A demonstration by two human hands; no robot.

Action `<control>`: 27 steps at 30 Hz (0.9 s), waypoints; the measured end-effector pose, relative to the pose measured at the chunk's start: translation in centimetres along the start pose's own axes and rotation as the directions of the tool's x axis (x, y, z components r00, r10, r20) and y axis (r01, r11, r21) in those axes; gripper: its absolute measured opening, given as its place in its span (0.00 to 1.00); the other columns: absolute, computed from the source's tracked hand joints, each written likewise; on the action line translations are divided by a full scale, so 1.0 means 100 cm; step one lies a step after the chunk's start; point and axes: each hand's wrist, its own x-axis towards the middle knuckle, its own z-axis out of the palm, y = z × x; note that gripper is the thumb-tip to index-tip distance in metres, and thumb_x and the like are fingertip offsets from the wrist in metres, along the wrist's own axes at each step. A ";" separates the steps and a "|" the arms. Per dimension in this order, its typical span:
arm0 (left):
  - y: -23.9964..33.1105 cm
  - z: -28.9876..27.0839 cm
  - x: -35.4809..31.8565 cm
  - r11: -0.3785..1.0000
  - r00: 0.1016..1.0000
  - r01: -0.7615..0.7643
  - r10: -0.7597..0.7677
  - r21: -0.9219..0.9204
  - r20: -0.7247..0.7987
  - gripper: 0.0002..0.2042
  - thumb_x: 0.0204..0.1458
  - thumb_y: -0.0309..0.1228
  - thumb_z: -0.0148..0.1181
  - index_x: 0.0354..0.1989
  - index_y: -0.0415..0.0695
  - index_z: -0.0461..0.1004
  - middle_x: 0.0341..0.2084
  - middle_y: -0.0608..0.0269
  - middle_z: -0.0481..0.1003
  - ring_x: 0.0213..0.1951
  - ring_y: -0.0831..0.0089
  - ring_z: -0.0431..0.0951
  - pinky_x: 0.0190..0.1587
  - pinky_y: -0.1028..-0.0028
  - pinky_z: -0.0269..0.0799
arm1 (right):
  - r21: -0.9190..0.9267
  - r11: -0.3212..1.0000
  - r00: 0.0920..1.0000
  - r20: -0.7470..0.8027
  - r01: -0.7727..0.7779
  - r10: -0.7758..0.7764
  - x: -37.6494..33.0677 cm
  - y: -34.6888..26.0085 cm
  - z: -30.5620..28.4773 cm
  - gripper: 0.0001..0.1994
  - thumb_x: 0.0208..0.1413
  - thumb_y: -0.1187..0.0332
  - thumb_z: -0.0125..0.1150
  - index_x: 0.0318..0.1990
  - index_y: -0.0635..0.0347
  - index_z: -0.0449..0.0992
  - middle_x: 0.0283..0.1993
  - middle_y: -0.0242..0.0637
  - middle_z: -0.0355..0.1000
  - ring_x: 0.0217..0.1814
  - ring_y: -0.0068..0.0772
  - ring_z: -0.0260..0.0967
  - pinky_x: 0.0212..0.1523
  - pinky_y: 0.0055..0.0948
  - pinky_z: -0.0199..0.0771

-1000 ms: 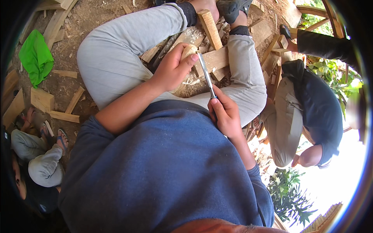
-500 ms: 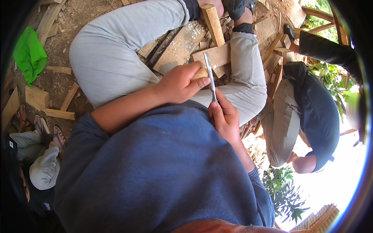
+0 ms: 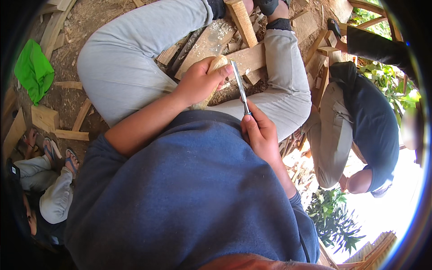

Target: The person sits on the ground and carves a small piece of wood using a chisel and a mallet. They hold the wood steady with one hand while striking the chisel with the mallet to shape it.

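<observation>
The left hand is curled closed around a pale, rounded, elongated piece of wood, its thumb pointing toward the right. One end of the wood juts out past the fingers on the far side, and the other shows below the palm, close to the wearer's lap. The right hand, nearer the body and to the right, is wrapped around the handle of a narrow, straight chisel with a shiny metal blade; most of the handle is hidden in the grip. The blade slants away from the right hand to the left thumb, its tip just beside the wood's far end; whether it touches cannot be told.

Compared with half a second earlier, the left hand has moved outward and to the left, baring much more of the wood, which was then mostly covered. The blade reached past the left thumb then; now its tip is about level with it. The right hand has kept its hold and nearly its place.

Beyond the hands, a squared light-brown wooden post leans up near a flat wooden board. Far left of the left hand, a bright green cloth lies on the brown dirt ground.
</observation>
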 end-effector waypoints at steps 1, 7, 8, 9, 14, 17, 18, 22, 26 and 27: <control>0.000 -0.001 0.002 0.997 0.999 0.016 -0.013 0.080 -0.041 0.19 0.71 0.44 0.65 0.52 0.37 0.75 0.33 0.64 0.78 0.34 0.79 0.78 0.39 0.75 0.77 | 0.012 1.000 1.000 0.004 -0.025 0.025 0.000 0.001 -0.001 0.22 0.79 0.67 0.55 0.75 0.64 0.71 0.31 0.25 0.70 0.29 0.13 0.63 0.31 0.19 0.67; -0.028 -0.018 0.031 0.734 0.921 -0.021 0.279 0.679 -0.273 0.29 0.65 0.48 0.69 0.57 0.32 0.71 0.46 0.44 0.82 0.52 0.52 0.85 0.52 0.57 0.80 | 0.211 0.972 0.994 0.051 -0.101 0.092 0.040 0.018 -0.017 0.21 0.79 0.66 0.53 0.73 0.64 0.70 0.29 0.24 0.68 0.21 0.14 0.61 0.22 0.20 0.62; -0.019 -0.019 0.031 0.679 0.948 0.047 0.200 0.732 -0.247 0.29 0.64 0.49 0.68 0.57 0.33 0.72 0.49 0.43 0.81 0.53 0.49 0.84 0.53 0.55 0.79 | 0.228 0.967 0.993 0.053 -0.113 0.104 0.046 0.025 -0.018 0.22 0.78 0.67 0.53 0.74 0.64 0.70 0.29 0.24 0.69 0.21 0.14 0.62 0.22 0.21 0.62; -0.013 -0.020 0.034 0.614 0.967 0.109 0.116 0.782 -0.226 0.28 0.64 0.49 0.68 0.57 0.33 0.73 0.53 0.41 0.79 0.53 0.46 0.84 0.54 0.52 0.79 | 0.198 0.975 0.994 0.049 -0.104 0.096 0.052 0.030 -0.017 0.23 0.77 0.68 0.54 0.74 0.65 0.68 0.30 0.25 0.69 0.20 0.15 0.62 0.20 0.22 0.62; -0.025 -0.026 0.041 0.340 0.970 0.058 0.204 0.939 -0.134 0.27 0.63 0.49 0.69 0.57 0.38 0.75 0.56 0.42 0.77 0.52 0.40 0.81 0.53 0.49 0.77 | 0.205 0.967 0.987 0.087 -0.149 0.134 0.071 0.049 -0.009 0.28 0.75 0.70 0.55 0.80 0.60 0.63 0.29 0.25 0.68 0.24 0.15 0.62 0.24 0.22 0.65; -0.030 -0.017 0.040 0.266 0.955 0.019 0.281 0.964 -0.096 0.24 0.63 0.47 0.69 0.56 0.39 0.75 0.50 0.44 0.79 0.51 0.40 0.80 0.53 0.48 0.77 | 0.163 0.978 0.989 0.084 -0.132 0.119 0.074 0.061 -0.010 0.30 0.75 0.69 0.55 0.83 0.53 0.61 0.29 0.25 0.67 0.27 0.16 0.62 0.29 0.23 0.67; -0.032 -0.017 0.042 0.243 0.943 -0.006 0.323 0.970 -0.075 0.23 0.64 0.46 0.68 0.56 0.39 0.75 0.48 0.45 0.79 0.52 0.41 0.80 0.54 0.48 0.76 | 0.147 0.982 0.991 0.085 -0.115 0.104 0.076 0.065 -0.012 0.31 0.76 0.69 0.55 0.84 0.51 0.60 0.29 0.25 0.67 0.28 0.16 0.63 0.31 0.23 0.68; -0.042 -0.021 0.050 0.158 0.893 -0.117 0.448 0.981 0.034 0.18 0.65 0.40 0.66 0.54 0.40 0.75 0.47 0.46 0.79 0.52 0.42 0.79 0.56 0.48 0.74 | 0.159 0.974 0.977 0.169 -0.161 0.134 0.087 0.074 -0.020 0.29 0.76 0.68 0.54 0.82 0.48 0.63 0.30 0.26 0.68 0.30 0.18 0.63 0.36 0.24 0.70; -0.046 -0.023 0.057 0.129 0.878 -0.175 0.470 0.976 0.096 0.15 0.66 0.37 0.64 0.53 0.40 0.75 0.45 0.48 0.79 0.49 0.44 0.78 0.54 0.49 0.71 | 0.090 0.988 0.976 0.192 -0.123 0.103 0.101 0.077 -0.025 0.28 0.76 0.68 0.54 0.81 0.51 0.64 0.42 0.39 0.79 0.44 0.30 0.76 0.52 0.31 0.76; -0.046 -0.023 0.057 0.116 0.876 -0.185 0.469 0.976 0.111 0.15 0.65 0.36 0.65 0.53 0.40 0.75 0.44 0.49 0.78 0.48 0.45 0.78 0.53 0.50 0.71 | 0.082 0.991 0.978 0.188 -0.106 0.089 0.103 0.078 -0.025 0.28 0.76 0.68 0.54 0.81 0.51 0.64 0.48 0.44 0.80 0.50 0.34 0.77 0.57 0.32 0.75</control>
